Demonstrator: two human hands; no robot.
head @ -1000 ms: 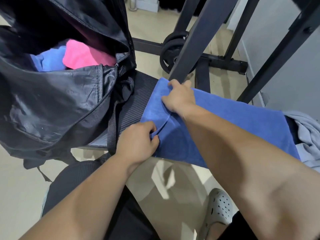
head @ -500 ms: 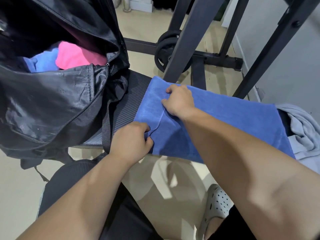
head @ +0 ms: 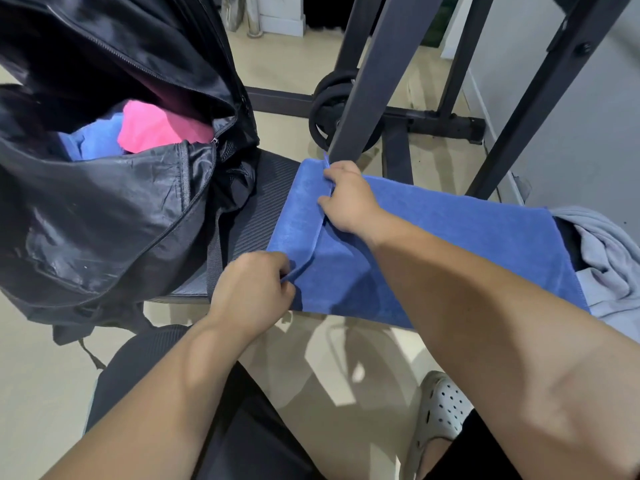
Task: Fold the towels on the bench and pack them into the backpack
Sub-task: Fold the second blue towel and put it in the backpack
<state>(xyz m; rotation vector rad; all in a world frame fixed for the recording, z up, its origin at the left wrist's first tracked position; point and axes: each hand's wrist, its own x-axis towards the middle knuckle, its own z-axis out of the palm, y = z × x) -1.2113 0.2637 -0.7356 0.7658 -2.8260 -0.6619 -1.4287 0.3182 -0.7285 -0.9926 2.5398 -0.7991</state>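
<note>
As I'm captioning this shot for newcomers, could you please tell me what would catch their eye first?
The blue towel spread across the bench in the middle stands out first, with the left hand pinching its near corner and the right hand gripping its far corner. To the left, the open black backpack shows a pink towel inside.

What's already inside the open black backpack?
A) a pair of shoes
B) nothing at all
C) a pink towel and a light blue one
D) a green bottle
C: a pink towel and a light blue towel show through the unzipped mouth of the backpack.
</note>
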